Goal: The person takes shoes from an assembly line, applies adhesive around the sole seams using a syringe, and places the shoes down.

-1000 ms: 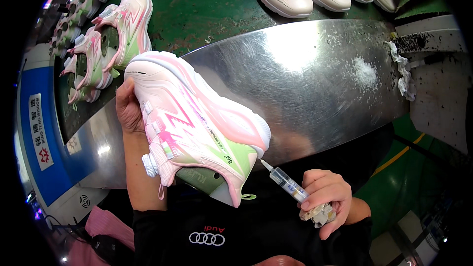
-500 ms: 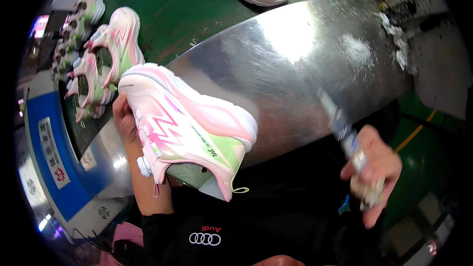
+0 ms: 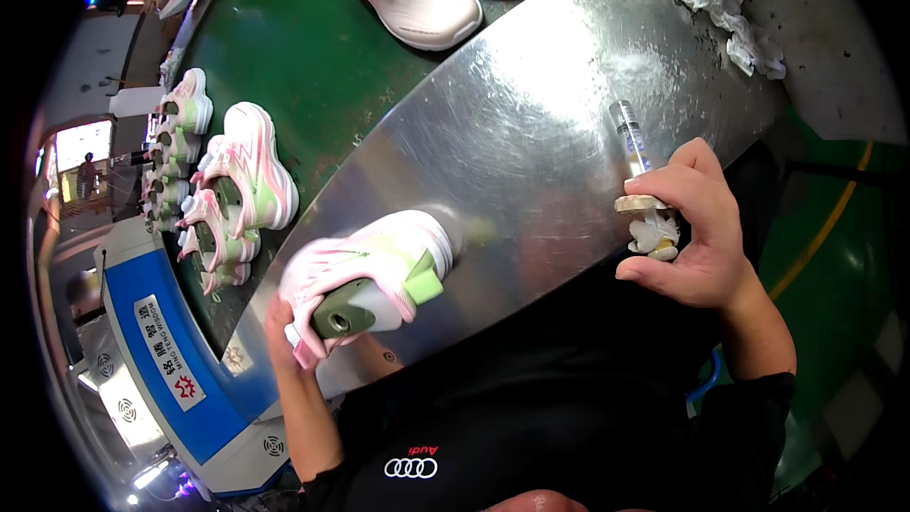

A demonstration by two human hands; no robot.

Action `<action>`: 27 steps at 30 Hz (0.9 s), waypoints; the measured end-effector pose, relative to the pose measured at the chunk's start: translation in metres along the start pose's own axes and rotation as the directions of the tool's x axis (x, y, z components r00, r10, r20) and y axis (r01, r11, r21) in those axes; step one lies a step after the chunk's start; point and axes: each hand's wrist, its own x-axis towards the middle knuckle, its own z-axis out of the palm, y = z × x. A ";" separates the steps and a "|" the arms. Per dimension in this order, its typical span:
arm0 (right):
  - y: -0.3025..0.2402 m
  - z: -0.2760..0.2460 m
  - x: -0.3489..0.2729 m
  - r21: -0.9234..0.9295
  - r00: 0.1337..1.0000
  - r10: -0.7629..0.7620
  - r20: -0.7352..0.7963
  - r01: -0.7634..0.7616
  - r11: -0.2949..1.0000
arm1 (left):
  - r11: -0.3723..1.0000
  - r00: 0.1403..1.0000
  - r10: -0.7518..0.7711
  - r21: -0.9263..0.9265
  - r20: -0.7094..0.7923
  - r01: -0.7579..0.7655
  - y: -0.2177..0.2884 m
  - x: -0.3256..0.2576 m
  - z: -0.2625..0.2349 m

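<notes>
A pink, white and light green sneaker (image 3: 393, 251) is tilted above the metal table, its opening turned toward me. Inside it sits a dark green shoe last (image 3: 343, 320) with a round hole. My left hand (image 3: 282, 327) is closed on the sneaker's left end; the shoe hides most of the fingers. To the right, my right hand (image 3: 706, 218) grips a syringe (image 3: 627, 137) by its flange and plunger end. Its clear barrel points away from me over the table. Whitish, lumpy material covers the plunger end, between thumb and fingers.
Similar sneakers (image 3: 251, 171) stand in a row on the green surface at left. Pale pink shoes (image 3: 412, 0) are at the far edge. Crumpled white tissue (image 3: 730, 24) lies at the far right of the metal table (image 3: 512, 161). A blue machine panel (image 3: 142, 275) stands at left.
The sneaker has turned, its side facing me less and its opening more. My right hand has moved farther from me, still with the syringe. The whole view has shifted.
</notes>
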 end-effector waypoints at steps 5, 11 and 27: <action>0.012 0.003 0.014 -0.092 0.999 0.046 0.006 -0.045 0.995 | 0.922 0.968 -0.237 -0.334 -0.082 0.198 -0.013 -0.060 0.007; 0.024 0.014 0.040 -0.200 1.000 0.021 0.012 -0.018 0.980 | 0.795 0.932 -0.304 -0.487 0.199 0.363 -0.011 -0.073 0.075; 0.023 0.015 0.041 -0.191 0.997 0.068 0.043 -0.058 0.980 | 0.989 0.998 0.015 -0.144 0.065 -0.005 0.012 0.066 0.076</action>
